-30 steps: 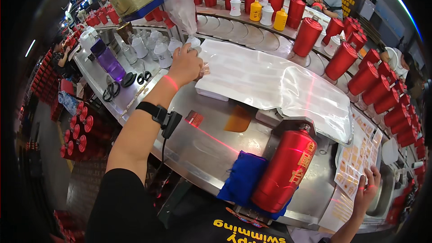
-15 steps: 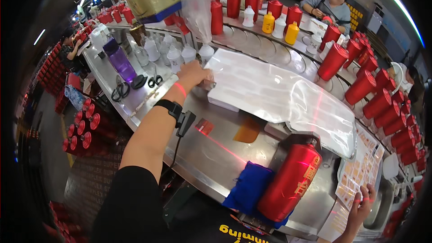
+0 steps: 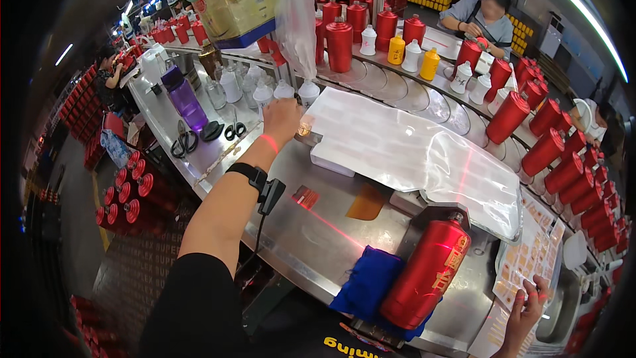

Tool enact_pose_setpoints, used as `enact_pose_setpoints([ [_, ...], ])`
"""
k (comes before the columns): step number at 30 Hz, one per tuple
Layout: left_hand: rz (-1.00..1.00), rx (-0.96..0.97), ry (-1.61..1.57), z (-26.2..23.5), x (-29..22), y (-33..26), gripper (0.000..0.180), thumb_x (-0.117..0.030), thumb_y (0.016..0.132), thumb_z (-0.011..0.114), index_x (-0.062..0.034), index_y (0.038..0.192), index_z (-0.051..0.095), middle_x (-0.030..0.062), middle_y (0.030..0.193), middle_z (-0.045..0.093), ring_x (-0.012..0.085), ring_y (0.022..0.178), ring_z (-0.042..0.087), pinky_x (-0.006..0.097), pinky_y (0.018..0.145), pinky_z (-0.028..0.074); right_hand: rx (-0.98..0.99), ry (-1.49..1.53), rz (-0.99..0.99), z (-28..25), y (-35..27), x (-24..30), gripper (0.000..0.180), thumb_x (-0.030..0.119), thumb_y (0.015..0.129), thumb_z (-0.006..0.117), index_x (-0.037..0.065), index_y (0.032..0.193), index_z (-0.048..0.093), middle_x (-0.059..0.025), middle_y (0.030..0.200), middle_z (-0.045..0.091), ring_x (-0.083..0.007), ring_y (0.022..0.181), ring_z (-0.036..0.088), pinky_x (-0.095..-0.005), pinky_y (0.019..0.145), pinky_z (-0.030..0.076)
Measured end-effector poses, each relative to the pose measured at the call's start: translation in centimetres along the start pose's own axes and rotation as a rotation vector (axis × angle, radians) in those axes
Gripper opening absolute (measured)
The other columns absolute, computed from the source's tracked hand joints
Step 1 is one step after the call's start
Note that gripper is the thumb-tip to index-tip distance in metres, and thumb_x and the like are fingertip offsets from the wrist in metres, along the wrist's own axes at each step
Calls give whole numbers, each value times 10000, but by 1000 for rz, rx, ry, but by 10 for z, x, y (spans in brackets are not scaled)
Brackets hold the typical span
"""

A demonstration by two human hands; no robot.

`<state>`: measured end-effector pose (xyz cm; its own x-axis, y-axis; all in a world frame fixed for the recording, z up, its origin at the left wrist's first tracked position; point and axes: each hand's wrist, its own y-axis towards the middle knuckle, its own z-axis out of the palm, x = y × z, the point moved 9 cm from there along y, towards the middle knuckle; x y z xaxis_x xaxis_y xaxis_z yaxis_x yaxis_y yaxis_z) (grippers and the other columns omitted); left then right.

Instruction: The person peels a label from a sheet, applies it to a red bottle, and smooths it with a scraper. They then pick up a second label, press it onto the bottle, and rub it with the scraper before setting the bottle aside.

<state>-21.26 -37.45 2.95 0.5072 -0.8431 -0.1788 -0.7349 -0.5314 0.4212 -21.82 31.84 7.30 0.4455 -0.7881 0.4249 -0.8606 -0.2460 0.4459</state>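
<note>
While in the head view a gold-lettered red bottle [image 3: 426,273], contents hidden, is laid over blue cloth [image 3: 363,280], the edge of a label sheet [image 3: 530,248] is kinda covered by a loosely spread right hand [image 3: 528,299]; whatever's gripped by the left hand [image 3: 282,118], near white bottles [image 3: 263,94], can't be made out.

Left hand [image 3: 283,119]: far side is hidden, grip unclear. Glinting piece [image 3: 305,130] beside it is too blurred to identify. Right forearm [image 3: 507,347] is cut off by lower edge.
</note>
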Motion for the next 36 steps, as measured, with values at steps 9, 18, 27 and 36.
enact_pose_setpoints([
  [9, -204, 332, -134, 27, 6, -4, 372, -430, 836, 601, -97, 984, 680, 107, 1096, 656, 331, 1119, 548, 536, 915, 409, -3, 39, -11, 1, 0, 14, 203, 120, 943, 559, -32, 1063, 620, -157, 1264, 497, -270, 1131, 499, -323, 822, 444],
  [18, 54, -154, -127, -27, -10, -6, 219, -242, 885, 566, -74, 967, 679, 95, 996, 678, 264, 1004, 588, 432, 899, 429, -29, 43, -39, -4, 7, 45, 167, 92, 920, 574, -31, 1028, 607, -168, 1231, 502, -306, 1150, 492, -380, 951, 397],
  [27, 17, 507, -1743, -121, -207, -118, 278, -124, 906, 546, 12, 1133, 629, 61, 1136, 631, 133, 1031, 552, 299, 898, 404, -50, 348, -253, -1, 43, 157, 307, 19, 806, 644, 0, 1113, 640, -169, 1199, 550, -312, 1109, 542, -369, 920, 438],
  [36, 258, 719, -1850, -146, -287, -201, 353, -105, 929, 500, 38, 1244, 572, 107, 1310, 531, 210, 1241, 473, 356, 1081, 324, 91, 941, -210, 37, 47, 204, 199, 84, 816, 708, 32, 997, 643, -136, 1251, 501, -189, 1024, 558, -253, 706, 487],
])
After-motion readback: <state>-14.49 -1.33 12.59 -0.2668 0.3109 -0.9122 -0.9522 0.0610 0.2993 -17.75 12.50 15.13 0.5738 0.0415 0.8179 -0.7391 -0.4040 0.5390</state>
